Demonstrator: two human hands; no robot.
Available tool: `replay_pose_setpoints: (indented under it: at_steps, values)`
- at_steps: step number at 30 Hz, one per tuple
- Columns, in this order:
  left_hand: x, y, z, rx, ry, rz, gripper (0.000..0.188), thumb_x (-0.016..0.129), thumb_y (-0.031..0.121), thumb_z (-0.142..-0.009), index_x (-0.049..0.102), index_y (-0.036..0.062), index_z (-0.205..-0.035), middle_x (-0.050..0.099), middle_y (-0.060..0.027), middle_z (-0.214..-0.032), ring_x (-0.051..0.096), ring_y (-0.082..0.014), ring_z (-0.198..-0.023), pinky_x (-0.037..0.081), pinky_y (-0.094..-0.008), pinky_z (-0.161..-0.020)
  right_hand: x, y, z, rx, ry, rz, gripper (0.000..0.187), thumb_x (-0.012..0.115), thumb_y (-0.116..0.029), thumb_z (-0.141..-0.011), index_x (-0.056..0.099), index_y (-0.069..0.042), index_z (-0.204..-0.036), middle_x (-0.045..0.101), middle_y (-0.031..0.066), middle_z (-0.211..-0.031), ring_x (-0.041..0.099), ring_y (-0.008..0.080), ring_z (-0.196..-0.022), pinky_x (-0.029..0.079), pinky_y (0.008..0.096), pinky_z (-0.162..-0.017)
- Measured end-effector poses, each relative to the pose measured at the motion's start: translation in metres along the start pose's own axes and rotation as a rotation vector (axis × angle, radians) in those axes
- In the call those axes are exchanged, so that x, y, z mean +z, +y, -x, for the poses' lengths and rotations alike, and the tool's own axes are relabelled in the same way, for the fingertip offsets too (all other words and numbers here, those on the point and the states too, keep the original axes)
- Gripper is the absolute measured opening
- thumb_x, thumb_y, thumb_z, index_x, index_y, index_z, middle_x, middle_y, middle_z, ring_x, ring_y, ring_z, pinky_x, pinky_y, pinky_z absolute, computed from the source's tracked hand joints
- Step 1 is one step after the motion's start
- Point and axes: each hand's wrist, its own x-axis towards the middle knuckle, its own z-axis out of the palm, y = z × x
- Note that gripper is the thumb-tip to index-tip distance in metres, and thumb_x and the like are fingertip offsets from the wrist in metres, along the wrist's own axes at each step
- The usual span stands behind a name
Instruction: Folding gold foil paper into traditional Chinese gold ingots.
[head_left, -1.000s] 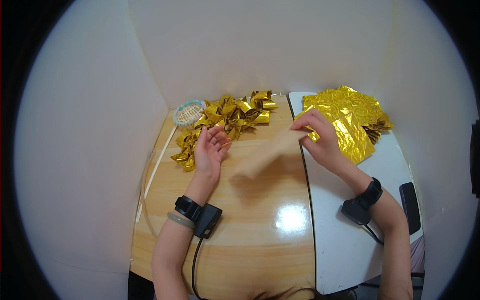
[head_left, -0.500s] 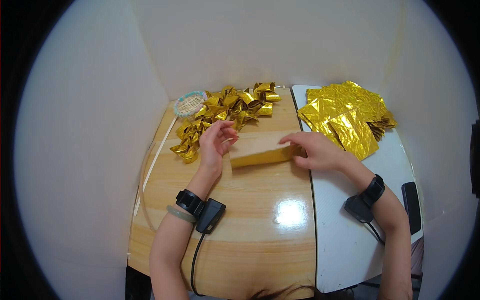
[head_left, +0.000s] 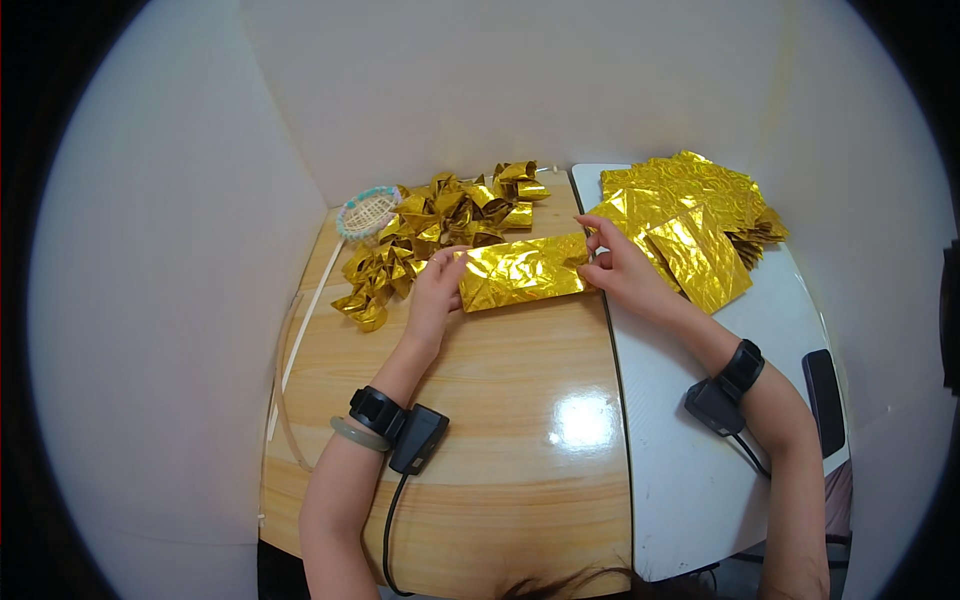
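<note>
A sheet of shiny gold foil paper (head_left: 525, 271), folded into a long strip, is held level above the wooden table. My left hand (head_left: 437, 290) grips its left end, the thumb along the near edge. At the other end, my right hand (head_left: 618, 262) pinches the strip between thumb and fingers. Just beyond the strip lies a heap of folded gold paper pieces (head_left: 455, 210), curled into ingot-like shapes. A stack of flat gold foil sheets (head_left: 690, 200) rests to the right of my right hand.
A small round woven basket (head_left: 368, 214) with a pastel rim sits at the back left. The wooden table (head_left: 480, 430) meets a white table (head_left: 690, 500) along a seam. A dark phone (head_left: 824, 403) lies at the far right. Pale walls stand behind and at both sides.
The paper went from a sheet with its plain underside partly showing to a gold strip. My left hand, open before, has closed on its left end; my right hand has shifted slightly up.
</note>
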Motion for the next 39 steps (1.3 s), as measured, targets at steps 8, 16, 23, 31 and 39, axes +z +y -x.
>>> replay_pose_setpoints:
  at_steps: [8,16,23,31,39]
  values:
    - [-0.011,-0.028,-0.011,0.341,-0.032,-0.635,0.058,0.070,0.013,-0.074,0.046,-0.0001,-0.126,0.056,-0.0139,-0.112,0.059,-0.0206,-0.098,0.047,-0.0299,-0.085,0.006,-0.010,0.001,-0.498,0.254,0.435,0.050,0.061,-0.006,-0.079,0.045,-0.006,-0.127,0.052,0.0107,-0.098,0.055,0.0246,-0.093,0.047,0.0342,-0.080]
    - [0.004,-0.003,0.004,0.595,-0.058,-1.153,0.052,0.070,0.007,-0.075,0.052,0.0043,-0.124,0.051,-0.0120,-0.123,0.047,-0.0303,-0.117,0.036,-0.0394,-0.101,0.012,-0.004,0.008,-0.471,-0.271,0.582,0.024,0.061,-0.011,-0.082,0.062,-0.008,-0.106,0.056,0.0108,-0.102,0.051,0.0293,-0.101,0.044,0.0370,-0.086]
    - [0.006,-0.021,0.002,0.554,-0.448,-1.261,0.049,0.051,0.023,-0.092,0.041,0.0022,-0.135,0.034,-0.0148,-0.145,0.029,-0.0291,-0.136,0.025,-0.0414,-0.110,0.019,-0.001,0.013,-0.585,-0.359,0.719,0.049,0.053,-0.034,-0.091,0.049,0.001,-0.126,0.047,0.0188,-0.131,0.040,0.0336,-0.125,0.033,0.0406,-0.104]
    - [0.004,-0.017,0.002,0.537,-0.476,-1.306,0.050,0.046,0.026,-0.095,0.038,0.0013,-0.137,0.034,-0.0151,-0.145,0.027,-0.0288,-0.137,0.022,-0.0408,-0.111,0.019,-0.009,0.020,-0.340,-0.361,1.100,0.090,0.037,-0.064,-0.088,0.030,0.013,-0.135,0.031,0.0296,-0.141,0.026,0.0356,-0.136,0.019,0.0432,-0.112]
    - [0.000,-0.007,0.001,0.441,-0.511,-1.104,0.038,0.054,0.015,-0.090,0.054,0.0044,-0.126,0.046,-0.0141,-0.137,0.037,-0.0282,-0.132,0.030,-0.0347,-0.108,0.018,-0.006,0.015,-0.334,-0.290,1.097,0.087,0.038,-0.062,-0.089,0.029,0.011,-0.136,0.030,0.0279,-0.142,0.026,0.0350,-0.136,0.020,0.0439,-0.111]
